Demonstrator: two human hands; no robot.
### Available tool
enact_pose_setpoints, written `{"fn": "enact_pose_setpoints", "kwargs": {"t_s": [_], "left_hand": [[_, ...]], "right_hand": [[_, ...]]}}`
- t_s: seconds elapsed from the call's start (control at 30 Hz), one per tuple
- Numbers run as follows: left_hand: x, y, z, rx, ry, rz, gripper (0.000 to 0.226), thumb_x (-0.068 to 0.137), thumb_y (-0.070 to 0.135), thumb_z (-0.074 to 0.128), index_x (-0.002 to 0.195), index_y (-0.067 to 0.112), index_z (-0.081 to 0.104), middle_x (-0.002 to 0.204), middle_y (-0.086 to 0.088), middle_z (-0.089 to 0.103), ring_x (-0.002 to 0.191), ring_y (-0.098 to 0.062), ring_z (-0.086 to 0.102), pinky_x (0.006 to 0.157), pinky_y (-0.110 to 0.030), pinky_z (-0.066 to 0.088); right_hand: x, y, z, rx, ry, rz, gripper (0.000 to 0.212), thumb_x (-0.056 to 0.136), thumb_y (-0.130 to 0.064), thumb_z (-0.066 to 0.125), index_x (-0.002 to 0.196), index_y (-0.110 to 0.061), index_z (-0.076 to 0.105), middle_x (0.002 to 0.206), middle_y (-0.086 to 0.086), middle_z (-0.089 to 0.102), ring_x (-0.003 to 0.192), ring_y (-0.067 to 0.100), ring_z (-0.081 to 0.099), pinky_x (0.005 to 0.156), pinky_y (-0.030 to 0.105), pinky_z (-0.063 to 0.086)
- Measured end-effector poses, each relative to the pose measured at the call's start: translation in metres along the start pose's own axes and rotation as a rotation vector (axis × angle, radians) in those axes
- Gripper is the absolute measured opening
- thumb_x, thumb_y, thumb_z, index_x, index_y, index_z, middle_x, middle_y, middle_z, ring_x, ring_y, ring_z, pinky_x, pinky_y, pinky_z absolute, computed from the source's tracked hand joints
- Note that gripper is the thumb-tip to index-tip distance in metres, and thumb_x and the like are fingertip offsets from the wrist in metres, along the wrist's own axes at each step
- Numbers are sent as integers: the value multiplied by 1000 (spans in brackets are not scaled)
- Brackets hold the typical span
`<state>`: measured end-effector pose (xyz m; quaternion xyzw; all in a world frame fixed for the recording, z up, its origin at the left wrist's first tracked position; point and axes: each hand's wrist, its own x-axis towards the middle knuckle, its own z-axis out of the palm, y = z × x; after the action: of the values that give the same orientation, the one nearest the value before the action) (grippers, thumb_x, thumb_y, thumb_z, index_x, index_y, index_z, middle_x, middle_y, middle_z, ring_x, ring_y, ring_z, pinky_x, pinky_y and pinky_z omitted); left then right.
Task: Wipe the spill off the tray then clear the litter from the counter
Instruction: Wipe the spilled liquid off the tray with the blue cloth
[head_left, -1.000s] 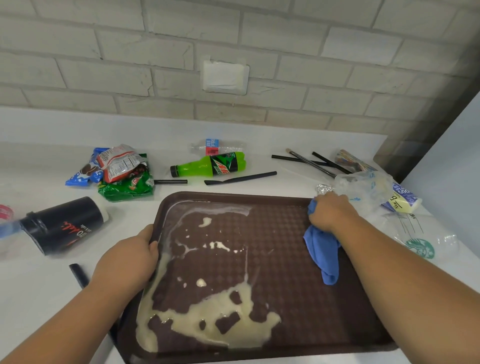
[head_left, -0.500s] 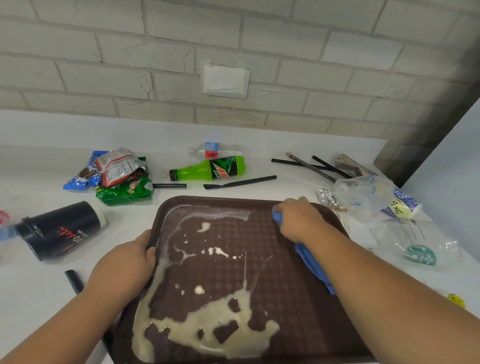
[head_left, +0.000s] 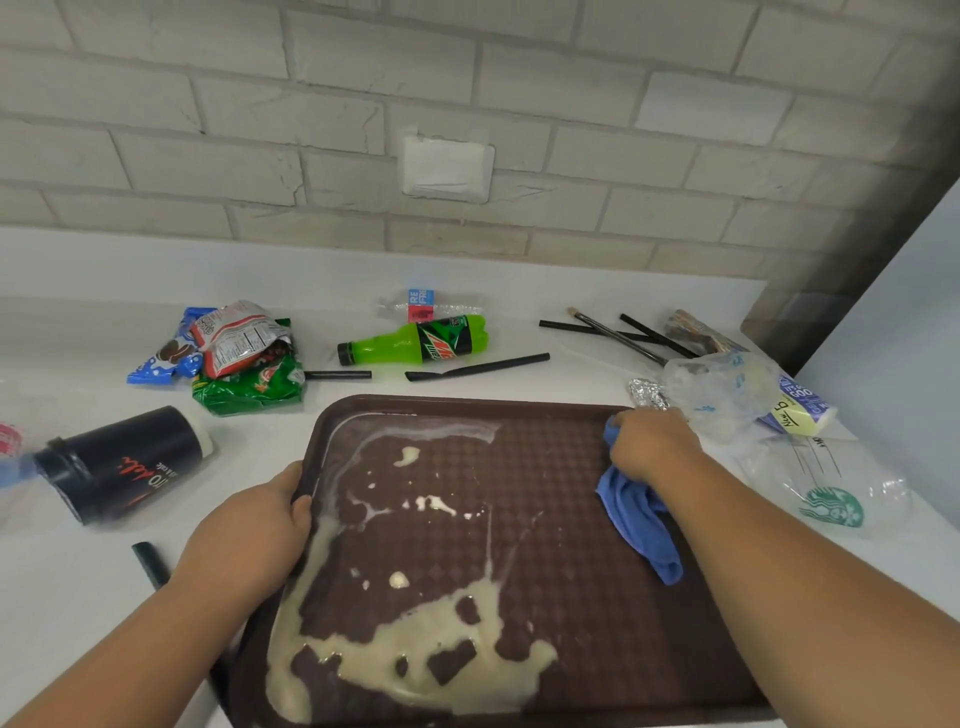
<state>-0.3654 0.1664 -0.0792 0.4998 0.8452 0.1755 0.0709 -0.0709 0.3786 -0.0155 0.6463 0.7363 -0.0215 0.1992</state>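
Observation:
A brown textured tray (head_left: 561, 467) lies on the white counter in front of me. A creamy beige spill (head_left: 415, 670) pools along its near and left side, with thin streaks toward the far left corner. My left hand (head_left: 249, 535) grips the tray's left rim. My right hand (head_left: 649, 447) presses a blue cloth (head_left: 639, 525) onto the tray's far right part; the cloth trails down toward me. Litter lies around the tray: a green soda bottle (head_left: 421, 340), snack wrappers (head_left: 234, 353), a black cup (head_left: 124, 462) on its side.
Black straws (head_left: 478, 366) lie behind the tray, more at the back right (head_left: 618, 332) and one at the left (head_left: 150, 564). A foil ball (head_left: 647, 392), clear plastic bags (head_left: 722, 389) and a clear plastic cup (head_left: 831, 493) with a green logo crowd the right. A brick wall stands behind.
My right hand swept the blue cloth left across the tray's far edge, then back to the far right corner. My left hand kept its hold on the rim.

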Motion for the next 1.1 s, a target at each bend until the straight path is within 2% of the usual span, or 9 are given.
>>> {"fn": "enact_pose_setpoints", "kwargs": {"t_s": [0.1,0.2,0.37,0.47,0.53,0.63,0.77,0.97,1.1], "left_hand": [[0,0,0,8,1,-1,35,97,30,37,131,25,43,100,-6,68,91,-24,59,67,-31,42],[0,-2,1,11,2,-1,34,97,31,37,130,26,43,96,-5,68,83,-22,56,65,-31,41],[-1,-1,0,5,11,-8,30,97,30,38,125,24,46,93,-5,67,80,-22,54,68,-32,46],[-2,-1,2,17,21,-26,31,97,31,37,126,24,44,91,-3,66,75,-20,49,67,-32,46],[-3,0,3,4,29,-30,31,97,31,36,126,25,44,88,-2,64,75,-19,48,65,-31,43],[-3,0,3,-8,34,-29,33,97,31,36,128,27,43,90,-2,66,75,-19,48,65,-31,44],[-3,-1,1,-17,7,-21,30,96,31,37,124,26,45,90,-2,67,81,-21,56,70,-33,48],[-4,0,-1,8,-2,-3,28,97,32,36,122,26,45,89,-2,66,77,-20,52,70,-34,48],[-3,-1,-1,19,-11,-6,28,97,31,36,123,25,44,89,-3,66,75,-19,50,68,-32,46]], "right_hand": [[2,-13,-2,-11,71,-137,41,90,-10,42,125,-23,57,126,4,55,102,23,47,95,29,39],[0,-34,-1,120,120,-250,48,87,-12,44,130,-30,55,129,2,52,117,29,41,98,37,43],[-11,-79,4,103,176,-441,44,89,-15,49,131,-29,49,131,-2,46,116,28,35,92,45,46],[-12,-86,5,101,144,-544,54,91,-14,50,142,-28,41,139,-4,41,117,28,34,96,42,44],[-12,-78,2,196,142,-514,53,90,-14,50,140,-28,44,135,-1,45,119,28,38,96,39,43],[-7,-56,-5,308,255,-286,39,84,-15,48,120,-21,61,118,7,57,114,31,50,87,34,46],[5,-33,-6,108,124,-113,32,85,-14,45,114,-10,58,122,10,55,113,32,50,92,36,47],[3,-61,-4,92,158,-345,43,88,-14,51,131,-17,49,127,4,45,119,29,37,96,41,44],[-6,-87,1,80,190,-530,48,91,-11,50,136,-25,46,132,1,43,117,27,35,89,40,43]]}}
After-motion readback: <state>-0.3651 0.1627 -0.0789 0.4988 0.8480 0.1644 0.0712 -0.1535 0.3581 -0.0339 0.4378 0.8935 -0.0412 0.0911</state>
